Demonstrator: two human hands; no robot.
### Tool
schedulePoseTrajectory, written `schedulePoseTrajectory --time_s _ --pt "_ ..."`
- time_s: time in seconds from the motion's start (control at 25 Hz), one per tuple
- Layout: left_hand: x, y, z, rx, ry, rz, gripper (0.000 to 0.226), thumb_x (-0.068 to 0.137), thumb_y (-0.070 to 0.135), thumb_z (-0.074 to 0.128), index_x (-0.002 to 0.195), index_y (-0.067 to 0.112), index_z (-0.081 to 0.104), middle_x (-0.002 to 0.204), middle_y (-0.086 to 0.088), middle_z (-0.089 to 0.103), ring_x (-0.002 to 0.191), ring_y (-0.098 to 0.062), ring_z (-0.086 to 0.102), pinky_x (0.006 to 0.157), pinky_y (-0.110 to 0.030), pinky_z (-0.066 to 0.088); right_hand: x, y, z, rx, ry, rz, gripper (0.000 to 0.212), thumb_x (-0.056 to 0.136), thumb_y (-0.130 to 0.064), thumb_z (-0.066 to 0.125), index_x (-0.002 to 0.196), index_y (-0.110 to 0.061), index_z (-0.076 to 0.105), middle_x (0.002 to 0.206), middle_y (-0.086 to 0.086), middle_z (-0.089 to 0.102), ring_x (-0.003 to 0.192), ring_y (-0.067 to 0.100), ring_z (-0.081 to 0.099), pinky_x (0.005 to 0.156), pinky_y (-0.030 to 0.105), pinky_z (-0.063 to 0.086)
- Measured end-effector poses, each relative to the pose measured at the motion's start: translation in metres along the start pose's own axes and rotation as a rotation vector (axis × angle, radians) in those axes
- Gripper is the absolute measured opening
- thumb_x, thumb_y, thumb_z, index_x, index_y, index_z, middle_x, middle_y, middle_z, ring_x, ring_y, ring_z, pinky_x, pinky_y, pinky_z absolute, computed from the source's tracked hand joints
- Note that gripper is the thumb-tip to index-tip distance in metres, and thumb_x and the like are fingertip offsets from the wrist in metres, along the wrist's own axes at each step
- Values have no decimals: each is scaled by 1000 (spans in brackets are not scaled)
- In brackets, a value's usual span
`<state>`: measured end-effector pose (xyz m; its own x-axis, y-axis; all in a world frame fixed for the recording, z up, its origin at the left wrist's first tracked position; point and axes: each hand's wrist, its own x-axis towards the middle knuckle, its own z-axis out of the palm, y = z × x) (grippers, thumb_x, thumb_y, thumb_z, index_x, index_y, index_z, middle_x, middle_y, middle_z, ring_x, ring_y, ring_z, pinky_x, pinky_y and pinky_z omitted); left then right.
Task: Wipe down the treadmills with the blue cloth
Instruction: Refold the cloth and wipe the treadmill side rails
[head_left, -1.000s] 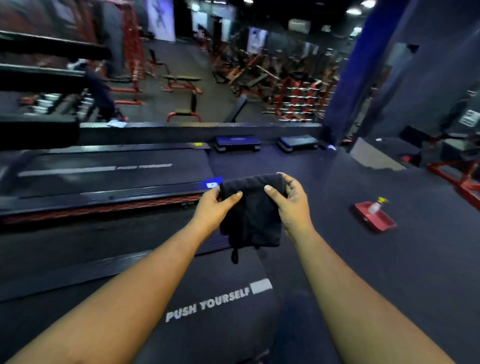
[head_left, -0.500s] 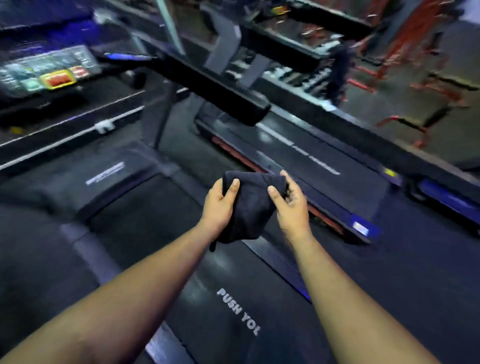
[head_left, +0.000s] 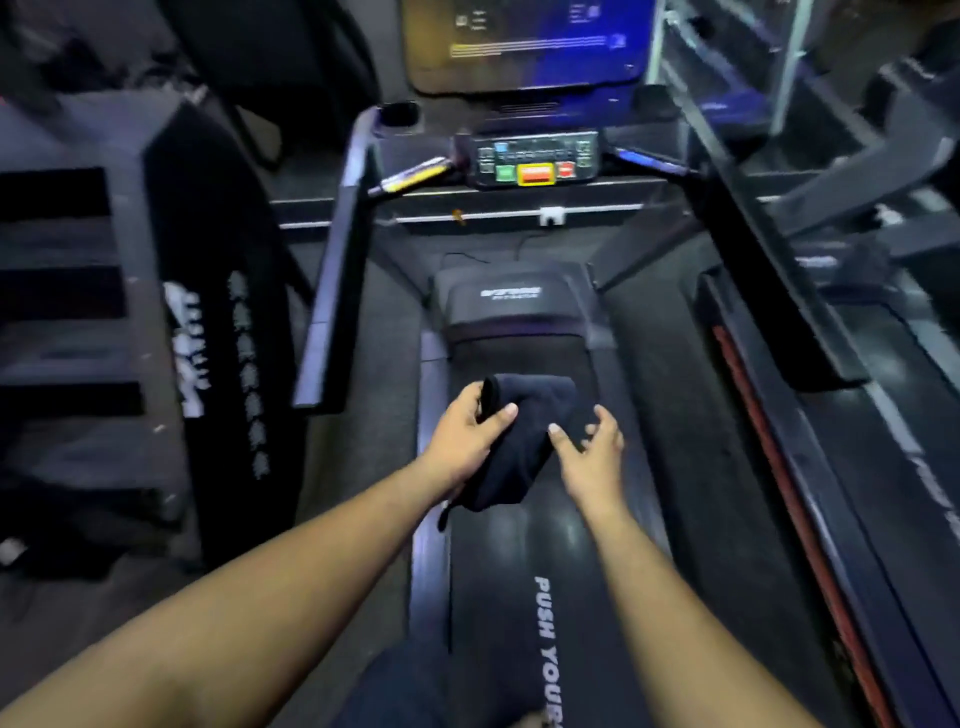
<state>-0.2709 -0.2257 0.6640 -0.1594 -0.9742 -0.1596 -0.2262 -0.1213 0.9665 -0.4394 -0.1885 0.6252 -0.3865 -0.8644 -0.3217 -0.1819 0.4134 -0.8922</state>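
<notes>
While left hand grips cloth, console labels blurred.

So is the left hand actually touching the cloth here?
Touching. The head view shows the left hand gripping the cloth, its thumb lying across the dark fabric.

cloth above treadmill belt, console ahead.

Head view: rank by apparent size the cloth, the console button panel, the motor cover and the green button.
1. motor cover
2. cloth, about alike with the console button panel; the cloth is nearer the camera and partly hidden by the left hand, so I won't rank them
3. green button
</notes>
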Motion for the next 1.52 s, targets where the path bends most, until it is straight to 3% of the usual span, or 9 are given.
schedulePoseTrajectory --time_s 0.24,0.4,0.6,0.76,0.92,1.08,1.2,1.36,1.52 --pt "-3 -10 -94 134 235 6 32 87 29 68 111 11 58 100 3 68 96 -10 65 93 -40 52 -19 -31 133 -4 -335 -209 62 100 -32 55 154 -15 28 159 10 29 146 23 28 111 20 19" --pt "18 -23 -137 152 331 9 25 84 31 67 104 22 57 100 0 68 96 -12 66 90 -37 52 -6 -44 199 47 -402 -251 69 97 -52 40 157 -26 17 165 1 16 152 15 13 123 33 15" --pt "49 -64 -222 484 480 -65 45 83 55 54 111 21 60 110 -2 64 107 -22 59 97 -47 47 10 -70 301 22 -546 -238 64 105 -42 39 156 -35 0 167 -1 1 153 17 1 125 42 9" --pt "76 -74 -246 342 418 -147 71 84 57 44 137 11 49 137 -6 53 129 -15 48 115 -34 34 45 -80 354 180 -517 -117 66 101 -45 37 157 -31 4 167 -2 0 153 14 -2 125 41 4" --pt "128 -65 -240 353 324 -109 71 91 55 39 150 16 34 151 4 39 139 -3 34 119 -26 23 122 -109 368 183 -569 -73 68 97 -51 38 156 -39 5 167 -6 2 153 16 3 125 42 6" --pt "178 -56 -247 314 320 -190 82 88 67 31 156 22 24 161 3 28 144 -1 23 122 -30 18 124 -100 356 130 -642 -224 72 90 -66 36 152 -48 6 166 -15 2 152 6 1 125 40 6" --pt "213 -54 -254 382 357 -181 88 84 69 27 157 20 20 162 2 25 144 1 20 119 -23 16 183 -143 377 70 -643 -262 70 96 -56 41 150 -50 -3 165 -12 -10 152 12 -10 124 43 0" --pt "259 -57 -255 615 353 -211 86 89 71 21 158 22 8 165 8 9 150 -2 7 124 -40 14 297 -205 420 93 -613 -195 69 102 -43 46 155 -44 1 166 -8 -11 153 20 -8 124 49 2" --pt "261 -60 -253 801 289 -219 82 91 75 6 158 28 -1 164 18 -6 150 0 -6 124 -41 8 277 -187 414 158 -609 -225 67 101 -41 43 155 -42 3 166 -5 -8 153 21 -7 124 45 2"
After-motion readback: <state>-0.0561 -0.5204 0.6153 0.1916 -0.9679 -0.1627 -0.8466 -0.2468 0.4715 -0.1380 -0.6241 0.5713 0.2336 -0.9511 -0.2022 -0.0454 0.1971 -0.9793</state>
